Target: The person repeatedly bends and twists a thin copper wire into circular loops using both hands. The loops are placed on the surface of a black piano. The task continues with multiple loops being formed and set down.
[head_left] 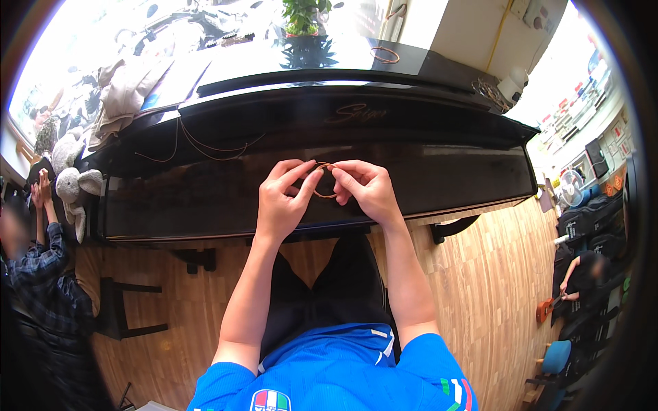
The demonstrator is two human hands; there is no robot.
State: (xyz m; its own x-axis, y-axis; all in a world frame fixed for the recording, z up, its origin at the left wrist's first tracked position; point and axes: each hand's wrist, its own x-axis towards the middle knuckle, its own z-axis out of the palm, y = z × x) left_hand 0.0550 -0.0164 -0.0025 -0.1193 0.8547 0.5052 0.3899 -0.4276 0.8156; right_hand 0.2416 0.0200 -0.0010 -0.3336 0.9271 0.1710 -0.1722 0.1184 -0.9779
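Between both grips (325, 186), seemingly wire loop (324, 196)

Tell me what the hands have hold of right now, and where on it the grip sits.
Both hands pinch a small coil of thin coppery wire: the left hand at its left side, the right hand at its right side, over the closed black piano.

A: Item one, position?
B: Wire loop (325, 180), pinched between left hand (282, 198) and right hand (368, 190), over the closed piano (452, 171).

A: On the piano's top?
B: Potted plant (301, 17) at back centre; a coiled wire (384, 55) to its right; clothing (127, 92) at left.

A: Surroundings?
B: Plush toy (77, 188) at the piano's left end; a stool (123, 308) below it on the floor; a fan (571, 186) far right.
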